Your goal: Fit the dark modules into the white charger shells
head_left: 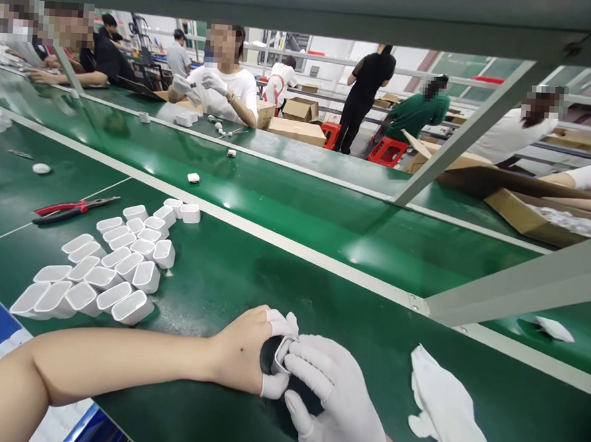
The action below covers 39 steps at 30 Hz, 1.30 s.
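Observation:
A small white plastic case (pixel 281 355), open at one end, is held between the thumb and fingers of my left hand (pixel 245 348). White covers sit on those fingertips, while the rest of that hand is bare. My right hand (pixel 339 397) wears a white glove. Its curled fingers press at the rim of the same case, with the thumb lower and apart from it; the fingers partly hide the case. To the left, several similar white cases (pixel 115 258) stand in rows on the green work surface (pixel 212 269), their open ends up.
Red-and-black pliers (pixel 76 209) lie behind the white cases. A white glove (pixel 447 404) rests at the right. A pale rail (pixel 274 236) separates my surface from the green belt (pixel 297 201). A slanted metal post (pixel 517 281) rises at the right. Across the belt, a gloved person (pixel 228 87) works.

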Motion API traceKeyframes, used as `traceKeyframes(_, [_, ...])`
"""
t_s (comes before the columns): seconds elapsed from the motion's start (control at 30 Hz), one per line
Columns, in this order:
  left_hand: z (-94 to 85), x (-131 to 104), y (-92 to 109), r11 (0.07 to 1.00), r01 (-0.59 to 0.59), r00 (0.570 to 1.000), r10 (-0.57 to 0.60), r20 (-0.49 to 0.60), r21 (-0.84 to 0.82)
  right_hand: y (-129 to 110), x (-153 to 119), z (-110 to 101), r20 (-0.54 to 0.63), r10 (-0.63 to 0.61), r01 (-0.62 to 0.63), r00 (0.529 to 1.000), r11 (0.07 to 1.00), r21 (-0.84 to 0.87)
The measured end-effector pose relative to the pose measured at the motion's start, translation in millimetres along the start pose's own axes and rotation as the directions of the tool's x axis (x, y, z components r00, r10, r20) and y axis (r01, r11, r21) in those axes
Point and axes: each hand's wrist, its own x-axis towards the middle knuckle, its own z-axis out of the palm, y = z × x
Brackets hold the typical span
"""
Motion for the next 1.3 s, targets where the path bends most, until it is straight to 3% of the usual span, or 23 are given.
traceKeyframes(0.13, [-0.9,0,-1,0.998,0.033,0.999,-0.034,-0.013,-0.05,-6,-1,7,0.008,0.037,-0.037,0.999,0.996,-0.077])
traceKeyframes(0.23, [-0.2,0,-4,1.0,-0.008,0.999,0.009,0.046,-0.022,-10,-2,12,-0.018,0.004,-0.007,1.0,0.988,-0.155])
traceKeyframes(0.37, [2.4,-1,-9,0.995,-0.094,0.99,0.095,0.104,-0.017,-15,-2,14,0.045,-0.005,0.015,0.999,0.978,-0.208])
traceKeyframes(0.53, [2.7,-3,-10,0.996,-0.094,0.979,0.092,0.183,0.0,-20,-3,17,0.086,0.009,0.011,0.996,0.973,-0.229])
traceKeyframes(0.8, [-4.1,1,-12,0.965,0.032,0.945,0.056,0.323,-0.262,-21,-2,19,0.084,-0.056,0.073,0.995,0.975,-0.211])
traceKeyframes(0.97, [-5.4,1,-15,0.937,0.056,0.939,0.069,0.338,-0.345,-26,-6,23,0.062,-0.002,0.016,0.998,0.974,-0.227])
traceKeyframes(1.17, [-8.1,4,-12,0.912,0.176,0.933,-0.034,0.358,-0.371,-23,-5,29,-0.134,0.002,-0.037,0.991,0.965,-0.261])
traceKeyframes(1.3, [-7.8,8,-12,0.787,0.3,0.93,-0.114,0.35,-0.54,-16,2,21,-0.254,0.009,-0.056,0.967,0.982,-0.18])
